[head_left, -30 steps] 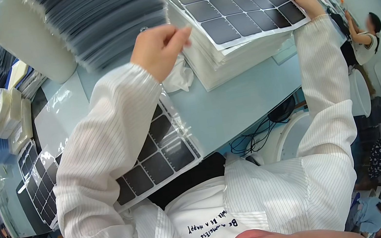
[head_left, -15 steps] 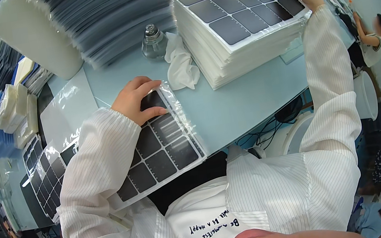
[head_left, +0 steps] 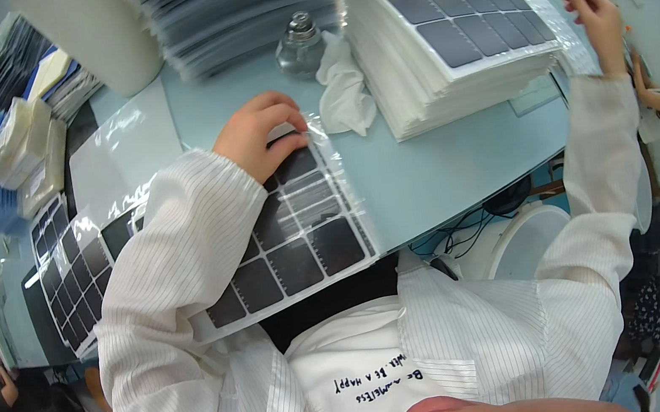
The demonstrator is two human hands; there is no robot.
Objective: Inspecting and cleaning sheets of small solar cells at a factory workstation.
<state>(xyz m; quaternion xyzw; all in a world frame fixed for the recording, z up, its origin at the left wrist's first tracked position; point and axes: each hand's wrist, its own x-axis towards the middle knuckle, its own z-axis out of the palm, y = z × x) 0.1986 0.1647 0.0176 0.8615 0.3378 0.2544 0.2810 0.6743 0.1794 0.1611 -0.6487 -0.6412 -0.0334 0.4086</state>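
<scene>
My left hand (head_left: 264, 135) is closed at the far edge of a white sheet of dark rounded squares (head_left: 300, 262), its thumb and fingertips pinching there. Clear glossy film runs along the sheet's right edge. To the right of a tall stack of similar sheets (head_left: 398, 59), my right hand (head_left: 596, 17) is raised with fingers loosely bent and apart, and nothing shows between them. Crinkled clear film (head_left: 564, 30) lies between that hand and the stack. The top sheet (head_left: 449, 5) on the stack shows rows of dark squares.
A glass bottle with a metal cap (head_left: 301, 44) and a crumpled white tissue (head_left: 344, 89) stand left of the stack. Behind is a tall pile of grey sheets (head_left: 245, 5) beside a white roll (head_left: 96, 36). A white bin (head_left: 523, 241) is below the table's right edge.
My right hand has left the stack's top right corner and moved right. My left thumb and fingers have drawn closer together at the sheet's edge. The view has shifted slightly.
</scene>
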